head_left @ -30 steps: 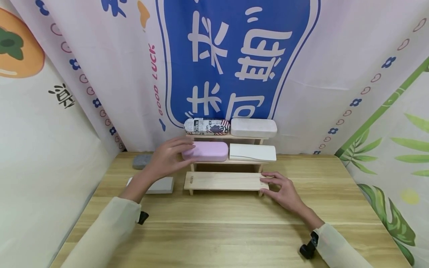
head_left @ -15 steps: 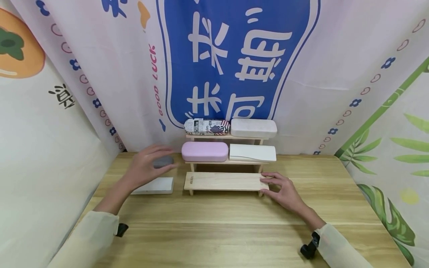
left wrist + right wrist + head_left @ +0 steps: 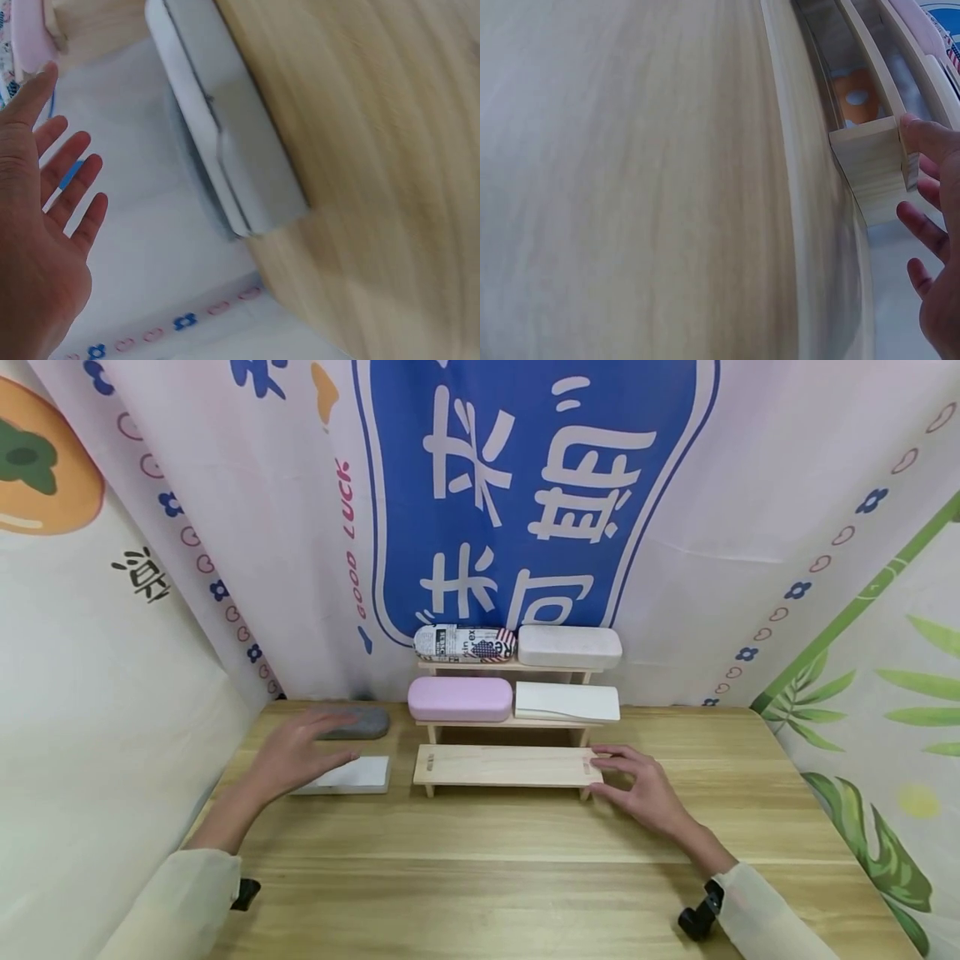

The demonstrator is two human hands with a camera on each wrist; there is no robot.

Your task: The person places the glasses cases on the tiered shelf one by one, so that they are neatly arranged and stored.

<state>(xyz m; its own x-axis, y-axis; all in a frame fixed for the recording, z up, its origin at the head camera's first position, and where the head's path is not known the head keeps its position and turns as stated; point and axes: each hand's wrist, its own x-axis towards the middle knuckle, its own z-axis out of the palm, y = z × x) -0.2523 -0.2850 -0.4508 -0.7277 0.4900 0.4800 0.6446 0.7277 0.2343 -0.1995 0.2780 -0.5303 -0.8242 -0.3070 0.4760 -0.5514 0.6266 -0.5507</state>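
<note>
My left hand (image 3: 294,758) hovers over the table's left side with its fingers spread, holding nothing. Under and beside it lie a grey glasses case (image 3: 369,722) and a white, box-like glasses case (image 3: 366,774); the left wrist view shows a seam along the white case (image 3: 251,142). At the right end of a three-step wooden stand (image 3: 502,765), my right hand (image 3: 645,789) grips the bare lowest step, thumb at the front edge. On the middle step sit a lilac glasses case (image 3: 460,699) and a white flap case (image 3: 567,702).
The top step bears a newspaper-print glasses case (image 3: 461,644) and an off-white rounded case (image 3: 569,647). Behind the stand hangs a printed curtain (image 3: 690,593). The wood-grain table (image 3: 480,893) stretches out in front, with fabric walls on both sides.
My left hand has let go of the lilac case, which stays on the middle step, and moved left and toward me over the grey and white cases. The right hand stays at the stand.
</note>
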